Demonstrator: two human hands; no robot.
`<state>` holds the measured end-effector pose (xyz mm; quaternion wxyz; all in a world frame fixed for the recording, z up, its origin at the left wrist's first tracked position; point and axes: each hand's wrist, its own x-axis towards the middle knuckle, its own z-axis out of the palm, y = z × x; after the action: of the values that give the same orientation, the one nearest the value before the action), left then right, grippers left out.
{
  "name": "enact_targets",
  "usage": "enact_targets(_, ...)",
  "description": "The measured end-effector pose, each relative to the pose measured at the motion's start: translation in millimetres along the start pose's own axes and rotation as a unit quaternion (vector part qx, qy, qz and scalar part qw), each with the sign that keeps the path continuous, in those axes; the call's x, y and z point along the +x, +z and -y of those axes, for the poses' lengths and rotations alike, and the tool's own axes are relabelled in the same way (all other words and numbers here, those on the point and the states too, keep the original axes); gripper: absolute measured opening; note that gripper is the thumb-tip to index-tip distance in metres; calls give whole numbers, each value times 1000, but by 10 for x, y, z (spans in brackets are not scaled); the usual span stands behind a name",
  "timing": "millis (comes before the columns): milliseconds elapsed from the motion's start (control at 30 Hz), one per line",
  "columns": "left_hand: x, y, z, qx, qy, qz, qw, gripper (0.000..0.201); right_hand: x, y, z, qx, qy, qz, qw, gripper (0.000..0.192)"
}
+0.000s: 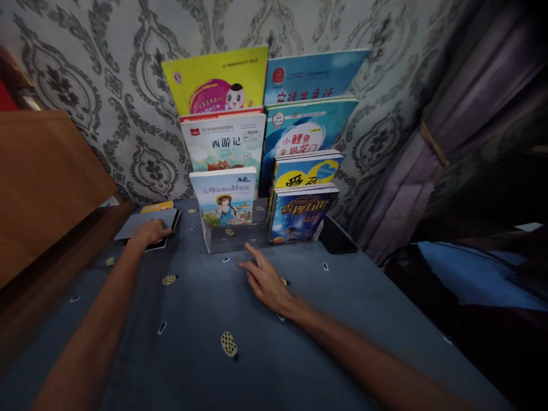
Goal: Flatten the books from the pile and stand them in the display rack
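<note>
the left hand [150,231] lies palm-down on a grey book [143,224] at the middle left of the frame, fingers spread flat over its cover, pressing rather than gripping. the grey book lies flat on the blue cloth [205,354], its long axis running left to right and tilted slightly up toward the right, its right end pointing at the clear stand [233,237]. a darker book edge shows beneath it and a yellow book [157,206] peeks out just behind it.

the right hand [268,282] rests open on the cloth at the centre of the frame, holding nothing, forefinger stretched toward the front wall of the stand and just short of it.

the stand holds upright books in two stepped columns, covers facing the camera: a pale book with a girl [223,197] at the front left, a dark blue book [299,212] at the front right, taller ones rising behind to the patterned wall [85,85].

a wooden headboard [43,177] closes in the left edge just beside the grey book. a black box [336,237] sits right of the stand. the cloth's lower middle is open; its right edge drops away beside a curtain [449,142].
</note>
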<state>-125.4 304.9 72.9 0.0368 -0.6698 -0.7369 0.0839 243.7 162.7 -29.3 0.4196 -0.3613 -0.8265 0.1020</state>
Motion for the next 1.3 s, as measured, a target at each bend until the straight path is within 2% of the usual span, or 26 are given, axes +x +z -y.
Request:
enact_targets(233,-19,-66,-156,79,43,31,995,43,-2,-5,-26,3,8,11,1000,37)
enact_targets(433,-233,24,-131,114,81,31,990,47,0,-22,-23,-22,11,34,999,32)
enact_targets(600,-548,43,59,132,67,27,989,51,4,8,-38,-18,13,33,999,31)
enact_targets(700,-630,29,110,133,53,11,990,47,10,18,-43,-18,12,35,999,30)
enact_targets(867,-570,88,14,126,14,-10,992,44,14,2,-33,-20,19,38,999,30)
enact_targets(1000,-609,141,-40,131,18,-21,991,48,11,3,-47,-24,24,37,999,29)
enact_targets(1133,-855,159,-20,144,43,-10,989,49,11,20,-73,-15,23,35,999,29)
enact_targets(1300,-1327,199,-41,153,72,31,985,49,20,30,-90,-7,23,42,999,28)
